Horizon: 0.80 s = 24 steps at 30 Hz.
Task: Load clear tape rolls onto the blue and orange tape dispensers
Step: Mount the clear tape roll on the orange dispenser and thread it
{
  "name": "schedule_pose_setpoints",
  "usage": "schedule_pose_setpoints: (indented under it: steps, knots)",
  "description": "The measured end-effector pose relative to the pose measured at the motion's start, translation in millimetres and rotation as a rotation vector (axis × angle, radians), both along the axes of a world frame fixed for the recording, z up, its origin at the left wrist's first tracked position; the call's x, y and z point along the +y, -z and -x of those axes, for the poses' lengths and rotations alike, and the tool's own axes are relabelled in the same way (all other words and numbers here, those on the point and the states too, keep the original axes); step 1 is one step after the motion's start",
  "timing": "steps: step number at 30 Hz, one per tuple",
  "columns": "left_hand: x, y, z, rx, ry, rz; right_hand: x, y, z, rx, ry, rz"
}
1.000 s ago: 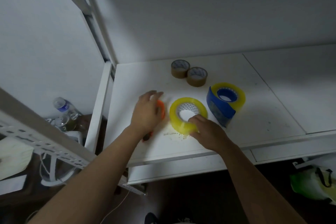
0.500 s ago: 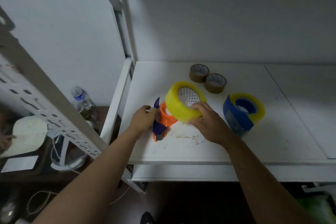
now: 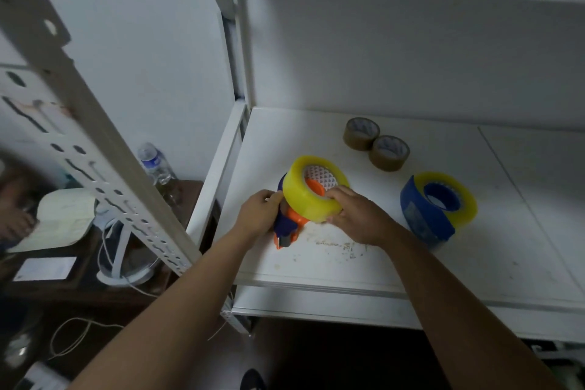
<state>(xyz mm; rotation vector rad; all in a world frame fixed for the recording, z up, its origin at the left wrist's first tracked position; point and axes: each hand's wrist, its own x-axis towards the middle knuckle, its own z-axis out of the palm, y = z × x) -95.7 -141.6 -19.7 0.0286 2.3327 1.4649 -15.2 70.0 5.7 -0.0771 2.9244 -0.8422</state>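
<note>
While one clear tape roll (image 3: 308, 196) is held tilted over the orange dispenser (image 3: 292, 222), it is pinched by the right hand (image 3: 354, 218); the dispenser is gripped by the left hand (image 3: 259, 215). One blue dispenser (image 3: 424, 215), already loaded, and two brown rolls (image 3: 375, 144) are seen on the shelf (image 3: 411, 266).

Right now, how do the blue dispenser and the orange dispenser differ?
The blue dispenser rests untouched on the shelf with its roll seated; the orange dispenser is gripped by the left hand while the right hand fits a tilted roll over it. Both rolls look yellowish.
</note>
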Motion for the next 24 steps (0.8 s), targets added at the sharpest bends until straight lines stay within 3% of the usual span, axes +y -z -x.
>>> schedule_pose_setpoints:
  steps: [5,11,24]
  knots:
    - [4,-3,-3,0.039,-0.035,0.024,3,-4,7,-0.03,-0.031,-0.01]
    - [0,-5,-3,-0.056,-0.039,-0.031,0,-6,12,-0.05,-0.046,0.018]
    - [16,-7,-4,0.157,-0.028,0.16,2,-13,2,-0.056,-0.051,-0.181]
